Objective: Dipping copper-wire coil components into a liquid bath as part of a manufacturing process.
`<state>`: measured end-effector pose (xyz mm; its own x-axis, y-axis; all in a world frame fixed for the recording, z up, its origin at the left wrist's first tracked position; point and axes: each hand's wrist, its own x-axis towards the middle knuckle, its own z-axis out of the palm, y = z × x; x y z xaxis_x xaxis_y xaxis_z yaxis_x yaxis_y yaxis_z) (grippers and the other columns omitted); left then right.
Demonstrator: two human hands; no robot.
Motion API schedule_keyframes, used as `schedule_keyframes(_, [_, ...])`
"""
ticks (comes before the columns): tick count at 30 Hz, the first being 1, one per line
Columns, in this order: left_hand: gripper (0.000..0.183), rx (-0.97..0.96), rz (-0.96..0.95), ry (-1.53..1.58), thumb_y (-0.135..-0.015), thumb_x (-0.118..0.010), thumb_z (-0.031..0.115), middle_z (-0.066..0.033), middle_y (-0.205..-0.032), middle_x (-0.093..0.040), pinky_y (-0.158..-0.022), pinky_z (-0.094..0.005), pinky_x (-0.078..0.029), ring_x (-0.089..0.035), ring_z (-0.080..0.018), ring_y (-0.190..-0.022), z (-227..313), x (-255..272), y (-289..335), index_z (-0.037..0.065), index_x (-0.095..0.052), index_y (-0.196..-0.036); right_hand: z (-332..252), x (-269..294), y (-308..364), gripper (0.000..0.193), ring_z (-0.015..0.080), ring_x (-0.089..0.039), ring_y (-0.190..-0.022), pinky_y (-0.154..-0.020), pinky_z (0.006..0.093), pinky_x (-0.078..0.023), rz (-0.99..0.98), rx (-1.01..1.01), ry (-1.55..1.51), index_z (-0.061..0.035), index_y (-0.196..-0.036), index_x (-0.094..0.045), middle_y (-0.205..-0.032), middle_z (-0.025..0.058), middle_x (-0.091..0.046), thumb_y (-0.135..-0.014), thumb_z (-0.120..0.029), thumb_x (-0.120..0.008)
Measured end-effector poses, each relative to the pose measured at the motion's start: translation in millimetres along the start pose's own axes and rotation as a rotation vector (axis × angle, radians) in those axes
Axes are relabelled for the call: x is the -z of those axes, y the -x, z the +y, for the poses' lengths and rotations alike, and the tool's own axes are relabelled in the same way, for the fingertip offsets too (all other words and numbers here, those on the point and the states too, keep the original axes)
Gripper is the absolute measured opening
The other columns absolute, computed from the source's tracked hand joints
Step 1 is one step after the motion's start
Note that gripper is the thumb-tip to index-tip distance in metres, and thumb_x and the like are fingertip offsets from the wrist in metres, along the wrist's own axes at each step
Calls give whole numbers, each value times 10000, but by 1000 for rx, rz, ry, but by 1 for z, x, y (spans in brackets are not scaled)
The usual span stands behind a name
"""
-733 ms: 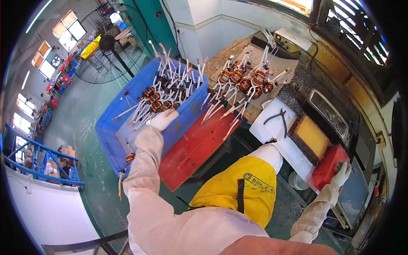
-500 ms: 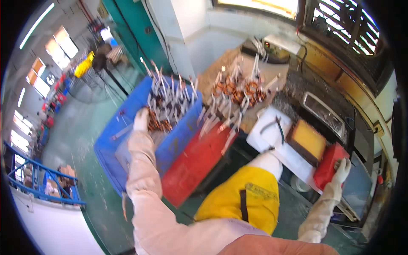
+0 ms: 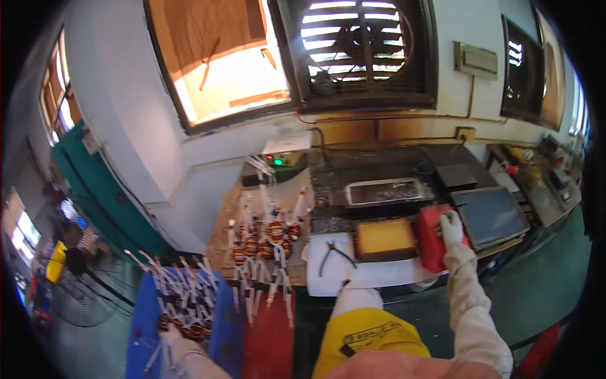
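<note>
My left hand [image 3: 172, 336] is down in the blue bin [image 3: 140, 309] at the lower left. Its fingers are closed at a copper-wound ring coil [image 3: 201, 331] among several coils with white-sleeved leads; their tips are partly hidden. My right hand [image 3: 451, 227], in a pale glove, lies over the right side of a red box [image 3: 430, 235] on the bench, fingers bent against it. More ring coils [image 3: 276, 231] stand heaped on a brown board, their leads hanging over its front edge. Next to the red box sits a dark-framed block with a yellow top [image 3: 386, 237].
Pliers [image 3: 336, 258] lie on a white sheet [image 3: 322, 284]. Behind are a shallow metal-rimmed tray [image 3: 385, 191] and a control box with a green light [image 3: 285, 155]. A dark flat panel [image 3: 492, 216] is at the right. A red panel [image 3: 268, 341] stands beside the blue bin.
My view has swung right and up towards the bench and windows, so the blue bin now sits lower. My left hand remains in the bin and my right hand stays at the red box.
</note>
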<state>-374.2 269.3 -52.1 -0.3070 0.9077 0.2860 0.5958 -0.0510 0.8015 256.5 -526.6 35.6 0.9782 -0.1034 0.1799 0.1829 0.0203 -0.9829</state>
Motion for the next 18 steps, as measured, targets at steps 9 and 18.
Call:
schedule_keyframes(9, [866, 125, -157, 199, -824, -641, 441, -320, -1351, -439, -1034, -389, -388, -475, -396, -1235, 16, -30, 14, -109, -292, -1395, -22, 31, 12, 118, 119, -551, -518, -458, 238, -451, 73, 33, 121, -67, -1007, -533, -717, 59, -607, -927, -154, -541])
schedule_keyframes(18, [854, 379, -111, 651, -821, -652, 384, -255, -1388, -430, -991, -391, -425, -501, -336, -1211, 44, -18, 25, -49, -265, -1447, -17, 29, 7, 103, 115, -547, -504, -442, 230, -442, 71, 31, 97, -80, -999, -530, -719, 58, -608, -939, -164, -533])
